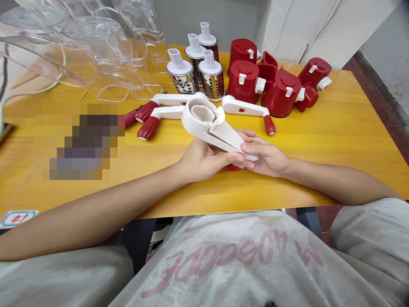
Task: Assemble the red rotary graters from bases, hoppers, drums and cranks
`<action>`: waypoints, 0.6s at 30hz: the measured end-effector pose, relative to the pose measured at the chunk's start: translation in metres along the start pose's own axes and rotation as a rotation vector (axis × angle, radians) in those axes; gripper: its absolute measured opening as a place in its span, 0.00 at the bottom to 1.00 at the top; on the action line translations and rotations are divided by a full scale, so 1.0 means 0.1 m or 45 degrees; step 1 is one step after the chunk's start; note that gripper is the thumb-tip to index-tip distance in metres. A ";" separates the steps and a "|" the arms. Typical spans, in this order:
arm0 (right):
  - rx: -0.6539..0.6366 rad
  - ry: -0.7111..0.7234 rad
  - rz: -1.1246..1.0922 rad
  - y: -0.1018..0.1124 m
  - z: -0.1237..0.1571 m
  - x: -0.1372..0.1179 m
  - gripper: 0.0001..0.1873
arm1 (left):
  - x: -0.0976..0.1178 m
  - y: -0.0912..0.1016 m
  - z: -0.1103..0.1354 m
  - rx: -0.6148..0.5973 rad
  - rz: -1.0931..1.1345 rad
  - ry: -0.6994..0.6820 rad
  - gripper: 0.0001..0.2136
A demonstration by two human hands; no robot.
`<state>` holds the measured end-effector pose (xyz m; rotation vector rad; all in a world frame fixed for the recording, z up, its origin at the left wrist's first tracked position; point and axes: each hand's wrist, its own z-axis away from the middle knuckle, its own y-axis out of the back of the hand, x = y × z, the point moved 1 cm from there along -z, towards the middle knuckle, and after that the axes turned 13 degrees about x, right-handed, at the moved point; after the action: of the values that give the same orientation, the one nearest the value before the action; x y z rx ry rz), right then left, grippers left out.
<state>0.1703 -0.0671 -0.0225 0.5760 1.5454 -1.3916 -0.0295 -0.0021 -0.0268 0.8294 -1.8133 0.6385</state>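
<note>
Both my hands hold a white crank handle (220, 132) above the front part of the table. Its round hub points to the back left, and a white strip along its arm sits slightly raised from the body. My left hand (204, 161) grips the arm from below and the left, thumb along its lower edge. Around the narrow end, my right hand (266, 155) is closed with its thumb on top. A bit of red, likely the knob (234, 167), shows beneath my fingers. Another crank handle (247, 107) with a red knob lies just behind my right hand.
More crank handles (169, 112) lie on the yellow table (345, 128) to the left. Several metal grater drums (180, 74) stand behind them, beside red grater bodies (243, 81). Clear plastic parts (99, 42) are piled at the back left. A blurred patch (86, 145) covers something at left.
</note>
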 end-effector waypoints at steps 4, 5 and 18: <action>0.026 0.070 0.034 0.01 -0.02 0.03 0.32 | 0.02 -0.02 0.04 -0.014 -0.011 0.030 0.26; 0.032 0.117 0.080 0.00 -0.02 0.04 0.33 | 0.03 -0.02 0.04 -0.021 0.005 0.048 0.27; 0.168 1.163 1.398 0.13 0.09 0.07 0.17 | -0.14 0.05 0.02 -0.013 0.043 -0.034 0.36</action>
<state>0.1808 -0.0741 -0.0342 1.9599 1.3401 -0.3359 -0.0312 0.0029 -0.0405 0.8056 -1.8563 0.6420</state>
